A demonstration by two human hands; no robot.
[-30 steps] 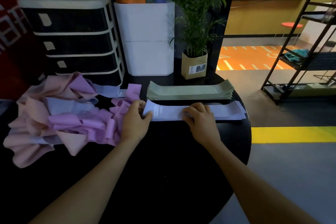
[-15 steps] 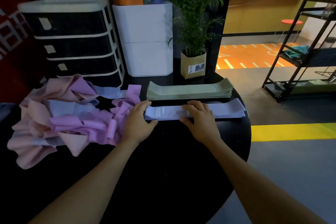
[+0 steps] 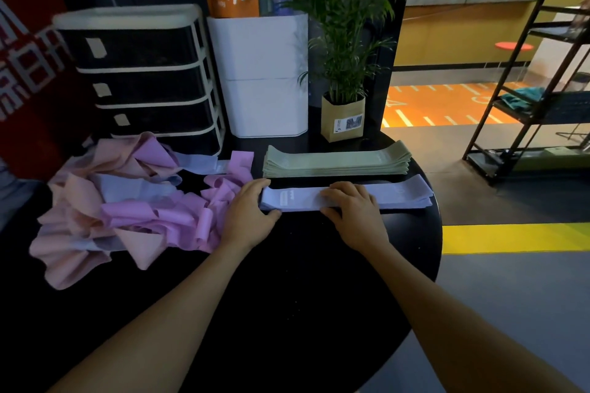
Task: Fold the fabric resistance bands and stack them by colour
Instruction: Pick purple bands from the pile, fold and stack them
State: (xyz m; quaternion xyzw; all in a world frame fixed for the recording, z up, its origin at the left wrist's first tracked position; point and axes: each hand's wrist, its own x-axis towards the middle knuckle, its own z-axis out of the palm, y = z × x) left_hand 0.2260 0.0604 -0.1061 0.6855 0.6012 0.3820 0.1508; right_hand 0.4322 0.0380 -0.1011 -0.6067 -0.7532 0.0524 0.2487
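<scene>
Where the round black table (image 3: 287, 290) takes up most of the view, its top is smooth and dark, with the fabric laid across its far half. Largest of the cloth is the loose heap of unfolded bands (image 3: 127, 210) on the left, soft and crumpled, in peach-pink, bright purple and pale lavender strips that twist over one another; its right edge lies just beside the left hand. Behind the hands sits the green stack (image 3: 336, 163), long flat matte bands laid squarely on top of each other, with slightly flared ends. Just in front of it, parallel and apart by a thin dark gap, is the lavender stack (image 3: 396, 196), a narrower pile of flat strips with pale printed marks on its top band.

Both hands are on this lavender stack. The left hand (image 3: 247, 217) is at its left end, fingers straight over the end and thumb along the near edge. The right hand (image 3: 354, 210) lies flat on the middle of the stack, fingers gently bent and pressing down, thumb at the near edge; the stack's right portion runs out past it toward the table rim.
</scene>
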